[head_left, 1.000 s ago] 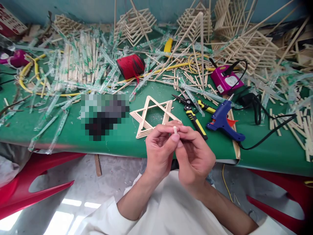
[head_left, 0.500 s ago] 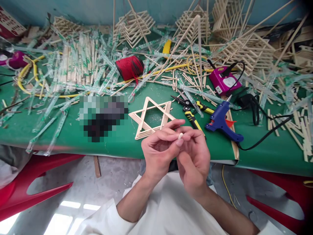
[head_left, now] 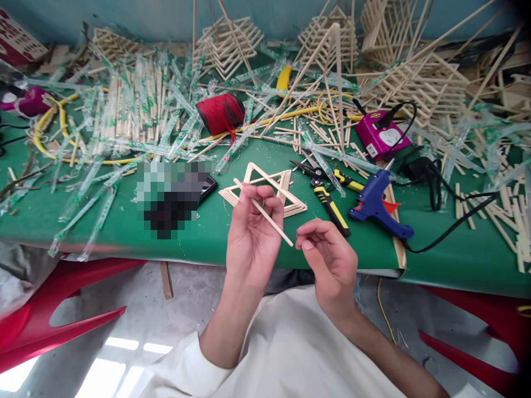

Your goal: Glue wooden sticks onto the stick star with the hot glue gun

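Note:
My left hand (head_left: pixel 255 237) pinches a thin wooden stick (head_left: pixel 271 222) between thumb and fingers, its lower end slanting toward the right. Just beyond that end, my right hand (head_left: pixel 327 257) is loosely curled, thumb near the fingertips, with nothing visible in it. Behind my left hand, a six-pointed star frame (head_left: pixel 294 205) of layered wooden sticks lies on the green tabletop (head_left: pixel 199 246), partly hidden by the fingers. To the right are pliers (head_left: pixel 327 204) with black-and-yellow handles and a blue glue gun (head_left: pixel 375 204) with an orange trigger.
A red thread spool (head_left: pixel 219 113) and a magenta power socket (head_left: pixel 381 135) lie farther back. Wrapped sticks (head_left: pixel 133 105) and plastic sleeves crowd the left. Stick lattices (head_left: pixel 228 44) line the wall. A partly blurred dark object (head_left: pixel 207 188) lies left of the star. Red chairs (head_left: pixel 83 326) flank me.
My hands have moved apart. My left hand has turned upward and now shows the stick lengthwise, while my right hand no longer touches it. More of the star's right side shows.

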Tool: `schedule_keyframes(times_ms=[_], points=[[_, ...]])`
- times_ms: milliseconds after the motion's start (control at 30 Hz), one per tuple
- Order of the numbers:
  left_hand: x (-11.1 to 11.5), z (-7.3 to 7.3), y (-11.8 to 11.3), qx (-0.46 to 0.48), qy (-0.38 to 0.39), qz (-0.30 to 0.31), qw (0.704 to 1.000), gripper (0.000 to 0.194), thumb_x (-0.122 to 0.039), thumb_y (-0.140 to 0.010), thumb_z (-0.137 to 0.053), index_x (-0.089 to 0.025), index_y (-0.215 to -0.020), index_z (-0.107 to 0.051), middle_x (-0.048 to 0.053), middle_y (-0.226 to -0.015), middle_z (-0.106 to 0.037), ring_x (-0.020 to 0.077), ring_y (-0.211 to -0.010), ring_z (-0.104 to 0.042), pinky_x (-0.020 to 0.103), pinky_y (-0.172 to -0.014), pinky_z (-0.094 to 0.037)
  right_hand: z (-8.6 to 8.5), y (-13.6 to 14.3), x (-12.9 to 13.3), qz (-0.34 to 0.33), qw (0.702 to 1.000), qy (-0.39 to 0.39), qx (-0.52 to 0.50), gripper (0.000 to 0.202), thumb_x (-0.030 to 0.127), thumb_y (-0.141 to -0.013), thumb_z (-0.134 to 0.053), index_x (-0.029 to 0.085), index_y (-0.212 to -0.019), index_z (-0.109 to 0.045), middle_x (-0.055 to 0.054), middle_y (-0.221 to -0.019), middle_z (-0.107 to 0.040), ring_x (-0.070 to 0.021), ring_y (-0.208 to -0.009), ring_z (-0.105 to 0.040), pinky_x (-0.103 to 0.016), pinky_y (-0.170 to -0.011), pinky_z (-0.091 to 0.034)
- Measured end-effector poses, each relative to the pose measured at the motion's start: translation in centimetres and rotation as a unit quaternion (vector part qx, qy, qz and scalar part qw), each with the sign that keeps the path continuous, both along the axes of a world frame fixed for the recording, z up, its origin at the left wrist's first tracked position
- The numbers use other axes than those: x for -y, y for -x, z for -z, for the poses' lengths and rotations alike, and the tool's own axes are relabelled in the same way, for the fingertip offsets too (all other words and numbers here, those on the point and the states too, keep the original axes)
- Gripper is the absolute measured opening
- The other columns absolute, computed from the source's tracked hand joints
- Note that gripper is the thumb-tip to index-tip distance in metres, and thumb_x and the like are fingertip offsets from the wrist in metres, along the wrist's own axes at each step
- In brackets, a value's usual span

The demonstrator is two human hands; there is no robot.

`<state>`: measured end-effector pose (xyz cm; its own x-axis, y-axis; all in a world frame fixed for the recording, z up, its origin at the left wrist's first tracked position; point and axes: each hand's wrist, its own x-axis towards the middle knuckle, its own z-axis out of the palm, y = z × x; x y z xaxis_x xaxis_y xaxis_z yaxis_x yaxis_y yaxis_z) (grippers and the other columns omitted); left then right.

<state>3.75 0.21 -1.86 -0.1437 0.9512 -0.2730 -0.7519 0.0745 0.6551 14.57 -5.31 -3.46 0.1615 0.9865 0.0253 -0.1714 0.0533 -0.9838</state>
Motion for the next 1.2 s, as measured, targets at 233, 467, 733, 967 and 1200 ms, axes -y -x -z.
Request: schedule_keyframes(times_ms=[233,467,733,967,1200], points=[[-1.1,-1.0,1.1,-0.123,-0.028,-0.069,0.99,0.028,-0.026,-0.105,-0.048,-0.026,-0.093,-0.073,0.002,-0.114,-0.071,0.0163,-0.13,-0.058,0.031,-0.102,-0.056,-0.6,-0.2,0.1,-0.019,1.0,0.006,0.016,0.014,0.018,-0.098,-0.056,0.022,-0.105,-0.067,0.0,-0.084,-0.058,-0.0128,-0.078,-0.054,-0.027,-0.068,-0.045],[-1.4,-2.1,0.4,0.034,-0.02,-0.061,0.997,0.043,-0.014,-0.109,-0.034,-0.023,-0.087,-0.07,0.0,-0.102,-0.072,0.0055,-0.113,-0.066,0.015,-0.097,-0.054,-1.1,0.4,0.0,-0.041,0.999,-0.01,0.012,0.018,0.014,-0.097,-0.058,0.024,-0.108,-0.068,0.0,-0.091,-0.063,-0.0115,-0.081,-0.058,-0.025,-0.071,-0.048],[-1.2,-1.7,-0.1,0.032,0.018,-0.02,0.999,0.038,-0.01,-0.106,-0.034,-0.02,-0.092,-0.068,0.001,-0.105,-0.072,0.0064,-0.112,-0.068,0.015,-0.098,-0.056,-1.6,1.4,-0.3,-0.02,0.999,-0.044,0.0,0.018,0.013,-0.092,-0.068,0.026,-0.105,-0.068,0.001,-0.09,-0.067,-0.0125,-0.082,-0.061,-0.027,-0.072,-0.052],[0.5,0.6,-0.7,-0.052,0.042,0.037,0.997,0.018,-0.034,-0.102,-0.056,-0.024,-0.104,-0.071,0.005,-0.121,-0.073,0.0167,-0.126,-0.066,0.027,-0.107,-0.056,-1.6,1.7,-1.1,0.118,0.988,-0.09,-0.03,0.01,0.021,-0.091,-0.071,0.025,-0.099,-0.071,-0.002,-0.083,-0.068,-0.0148,-0.069,-0.064,-0.031,-0.059,-0.053],[2.8,1.5,-0.7,-0.043,-0.011,0.029,0.999,0.014,-0.028,-0.087,-0.08,-0.021,-0.087,-0.068,0.002,-0.093,-0.079,0.0136,-0.093,-0.076,0.024,-0.088,-0.062,-1.8,0.0,-3.1,0.157,0.981,-0.09,-0.071,0.004,0.021,-0.09,-0.071,0.024,-0.087,-0.072,0.0,-0.075,-0.062,-0.0134,-0.062,-0.056,-0.03,-0.052,-0.045]])
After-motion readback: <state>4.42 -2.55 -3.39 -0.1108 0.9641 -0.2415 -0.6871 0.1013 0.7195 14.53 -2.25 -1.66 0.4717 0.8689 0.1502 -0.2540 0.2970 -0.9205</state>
